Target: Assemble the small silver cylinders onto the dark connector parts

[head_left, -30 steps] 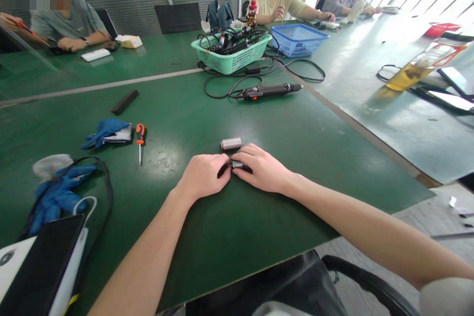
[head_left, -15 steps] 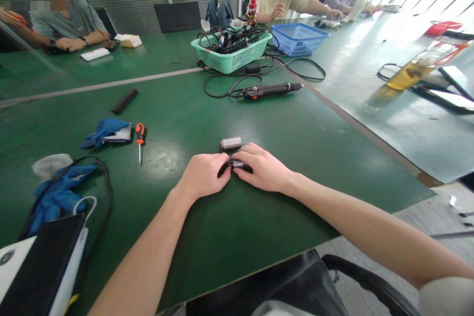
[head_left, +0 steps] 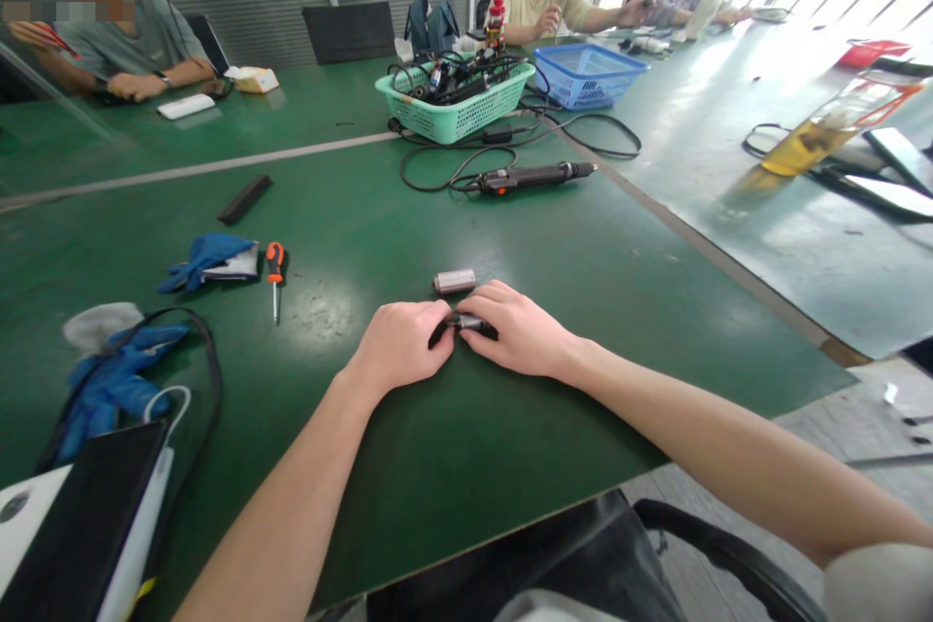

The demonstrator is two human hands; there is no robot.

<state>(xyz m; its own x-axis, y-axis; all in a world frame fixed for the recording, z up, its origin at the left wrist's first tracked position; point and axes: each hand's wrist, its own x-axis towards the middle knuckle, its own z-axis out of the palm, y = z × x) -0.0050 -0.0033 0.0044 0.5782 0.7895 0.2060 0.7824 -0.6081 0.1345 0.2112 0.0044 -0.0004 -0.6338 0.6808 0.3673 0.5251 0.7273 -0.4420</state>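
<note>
Both of my hands meet low over the green table point(head_left: 466, 466), closed on one small dark part with a grey metal middle point(head_left: 470, 322). My left hand point(head_left: 402, 342) grips its black left end. Around the right end, the fingers of my right hand point(head_left: 516, 330) are wrapped, hiding much of it. What kind of part it is, I cannot make out. Just beyond my fingertips lies a short silvery metal cylinder point(head_left: 455, 282), apart from both hands.
A black electric screwdriver point(head_left: 535, 178) with a looped cable lies ahead. Behind it stand a green basket point(head_left: 452, 121) of tools and a blue basket point(head_left: 590, 83). Leftward are an orange-handled screwdriver point(head_left: 275, 267), blue gloves point(head_left: 208, 260) and a dark strip point(head_left: 246, 200). Several people sit across the table.
My hands and the dark part have hardly moved. Across the table, the person in the yellow top has drawn an outstretched arm up and back.
</note>
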